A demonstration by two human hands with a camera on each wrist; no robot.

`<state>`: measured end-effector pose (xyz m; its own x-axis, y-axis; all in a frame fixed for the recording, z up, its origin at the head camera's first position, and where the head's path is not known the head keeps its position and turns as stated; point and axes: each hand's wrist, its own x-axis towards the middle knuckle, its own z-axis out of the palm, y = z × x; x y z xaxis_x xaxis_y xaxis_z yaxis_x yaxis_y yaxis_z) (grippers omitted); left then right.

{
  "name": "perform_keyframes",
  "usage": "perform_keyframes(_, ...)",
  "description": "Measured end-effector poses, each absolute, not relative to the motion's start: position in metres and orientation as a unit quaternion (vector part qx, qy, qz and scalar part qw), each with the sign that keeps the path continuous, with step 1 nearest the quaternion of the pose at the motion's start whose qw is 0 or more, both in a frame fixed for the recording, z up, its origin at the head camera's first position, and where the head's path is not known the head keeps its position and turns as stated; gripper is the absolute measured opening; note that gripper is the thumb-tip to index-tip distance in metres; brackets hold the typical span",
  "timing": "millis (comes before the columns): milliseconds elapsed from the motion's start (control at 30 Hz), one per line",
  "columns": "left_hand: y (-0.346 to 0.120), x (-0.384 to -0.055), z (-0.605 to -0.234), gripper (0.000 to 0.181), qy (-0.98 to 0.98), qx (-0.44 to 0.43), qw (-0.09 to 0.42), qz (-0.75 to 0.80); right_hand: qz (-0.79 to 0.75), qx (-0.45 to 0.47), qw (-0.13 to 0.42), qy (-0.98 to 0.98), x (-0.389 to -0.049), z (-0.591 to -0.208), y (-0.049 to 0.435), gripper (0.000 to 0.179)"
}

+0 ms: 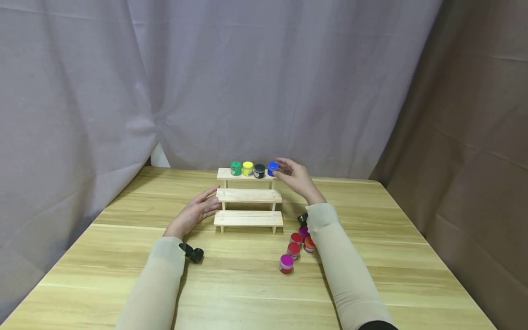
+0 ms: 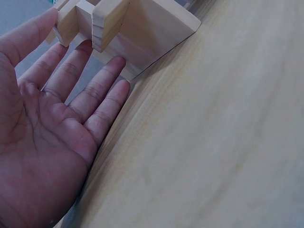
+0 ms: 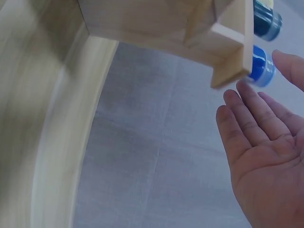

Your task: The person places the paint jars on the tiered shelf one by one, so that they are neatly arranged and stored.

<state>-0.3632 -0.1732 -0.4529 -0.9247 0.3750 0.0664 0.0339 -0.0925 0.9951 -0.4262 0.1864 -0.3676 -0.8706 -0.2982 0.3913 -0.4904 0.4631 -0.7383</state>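
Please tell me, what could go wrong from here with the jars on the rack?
On the pale wooden three-tier rack, the small round blue jar stands near the right end of the top shelf; the right hand might knock it off. The left hand is at the rack's left side; a push might shift the rack and topple that jar.

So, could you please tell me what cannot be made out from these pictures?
- Head view: print on the black jar is too small to read.
- Head view: the right sleeve hides the table beneath it.
- Left wrist view: the top edge cuts off part of the stand.
- Right wrist view: the right edge cuts off part of the right hand.
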Motion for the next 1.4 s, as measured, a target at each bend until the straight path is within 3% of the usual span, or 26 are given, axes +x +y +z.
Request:
perform_keyframes(467,-0.173,-0.367,-0.456,0.064,0.670,0.158,0.114,0.716,0.450,0.241,0.097,-0.854,-0.408,-0.367,0.230,0.053)
perform_keyframes(833,-0.176,-0.371,-0.457,0.066,0.672,0.166,0.112,0.713,0.432,0.257,0.050,-0.863,-0.396,-0.377,0.260,0.048)
perform_keyframes(1133,-0.174,-0.373,-0.453,0.066,0.670,0.166,0.112,0.715,0.420,0.285,-0.006,-0.861,-0.395,-0.381,0.261,0.042)
perform_keyframes(1400,-0.173,-0.372,-0.450,0.064,0.673,0.172,0.106,0.711,0.393,0.291,0.005,-0.872,-0.395,-0.384,0.260,0.029)
